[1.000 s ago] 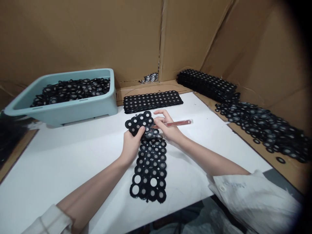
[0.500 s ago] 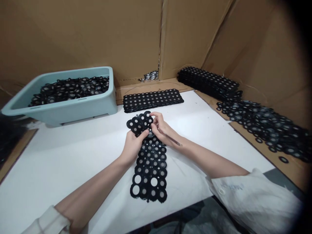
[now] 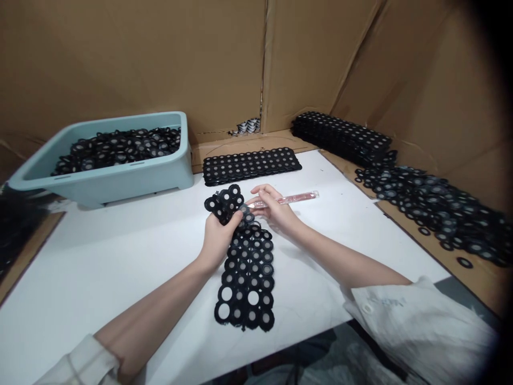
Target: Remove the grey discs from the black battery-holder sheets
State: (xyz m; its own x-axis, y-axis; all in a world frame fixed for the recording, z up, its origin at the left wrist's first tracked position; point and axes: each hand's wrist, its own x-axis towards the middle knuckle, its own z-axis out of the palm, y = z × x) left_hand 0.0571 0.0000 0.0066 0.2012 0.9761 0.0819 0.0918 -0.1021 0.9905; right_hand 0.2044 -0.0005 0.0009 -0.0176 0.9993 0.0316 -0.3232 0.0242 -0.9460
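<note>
I see the left hand [image 3: 218, 235] pinching the scalloped black sheet [image 3: 249, 270], fingers hidden beneath, the near end flat on the table [image 3: 316, 289]. The right hand [image 3: 277, 209] pinches a slim, translucent tool [image 3: 298, 198], whose tip I can't make out.

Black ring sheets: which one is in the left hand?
The front sheet, nearest the camera, its far end bent up in the left hand. The middle stack, lying crosswise beyond it, and the back-right stack are untouched.
</note>
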